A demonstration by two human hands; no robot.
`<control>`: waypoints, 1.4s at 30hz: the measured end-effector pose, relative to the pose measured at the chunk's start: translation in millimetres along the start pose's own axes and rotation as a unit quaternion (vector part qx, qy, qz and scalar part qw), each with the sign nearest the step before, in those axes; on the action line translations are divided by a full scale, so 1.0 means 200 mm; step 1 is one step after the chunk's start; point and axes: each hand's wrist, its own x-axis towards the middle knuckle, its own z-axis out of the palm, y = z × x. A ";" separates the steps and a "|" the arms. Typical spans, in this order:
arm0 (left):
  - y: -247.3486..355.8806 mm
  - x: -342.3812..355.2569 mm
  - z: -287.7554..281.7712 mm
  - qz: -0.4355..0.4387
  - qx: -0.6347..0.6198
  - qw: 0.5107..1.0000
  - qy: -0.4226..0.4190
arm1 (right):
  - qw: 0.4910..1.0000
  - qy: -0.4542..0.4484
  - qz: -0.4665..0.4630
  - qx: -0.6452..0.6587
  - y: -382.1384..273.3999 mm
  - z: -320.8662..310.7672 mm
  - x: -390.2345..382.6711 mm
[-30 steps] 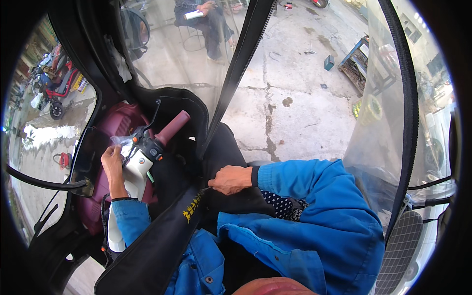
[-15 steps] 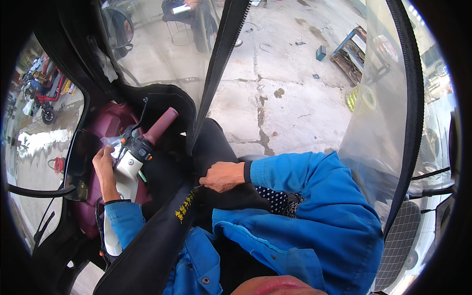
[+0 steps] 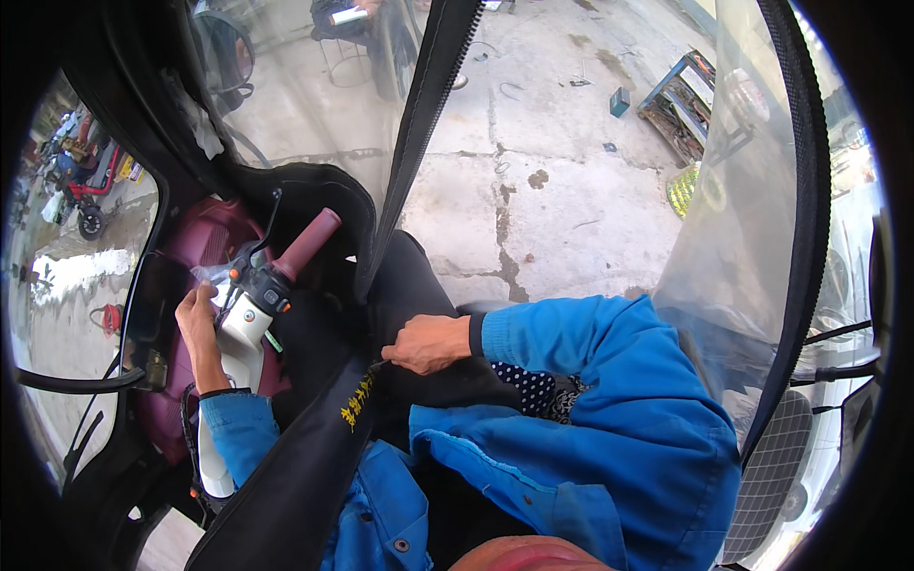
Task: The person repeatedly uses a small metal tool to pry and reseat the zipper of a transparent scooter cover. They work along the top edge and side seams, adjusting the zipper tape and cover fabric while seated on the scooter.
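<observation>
ok, r hand [image 3: 424,344] clamped on long yellow-printed blk fabric strip [image 3: 309,452]; l hand [image 3: 198,324] by handlebar [image 3: 307,242], finger state unclear.

right hand [image 3: 427,344] — dark piece [image 3: 380,363] at its fingertips too small to tell | left hand [image 3: 197,322] — contact with clear film [image 3: 213,273] unclear | seated person [image 3: 383,59] cut off by top edge | checked seat [image 3: 776,466] cut by picture's dark rim

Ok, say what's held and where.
Right hand's grip: long black fabric flap with yellow lettering, apparently near its upper end. Left hand's grip: cannot be told.
</observation>
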 end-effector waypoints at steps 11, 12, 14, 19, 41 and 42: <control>-0.01 0.01 0.00 0.006 0.024 1.000 0.006 | 0.999 0.030 -0.027 0.016 -0.01 0.02 0.01; -0.01 0.00 0.00 0.022 0.021 1.000 0.002 | 0.999 0.030 -0.031 0.013 -0.02 0.02 0.01; 0.00 0.00 0.00 0.003 0.016 1.000 -0.006 | 0.998 0.048 -0.046 0.020 -0.03 0.02 0.02; 0.00 0.00 0.00 0.010 0.017 1.000 0.006 | 0.997 0.050 -0.051 0.024 -0.02 0.03 0.04; 0.01 -0.02 0.00 0.019 0.022 1.000 0.011 | 1.000 0.009 -0.012 -0.025 0.01 0.03 0.04; 0.02 -0.02 0.01 0.018 0.012 1.000 0.004 | 1.000 0.007 -0.009 -0.019 0.01 0.03 0.03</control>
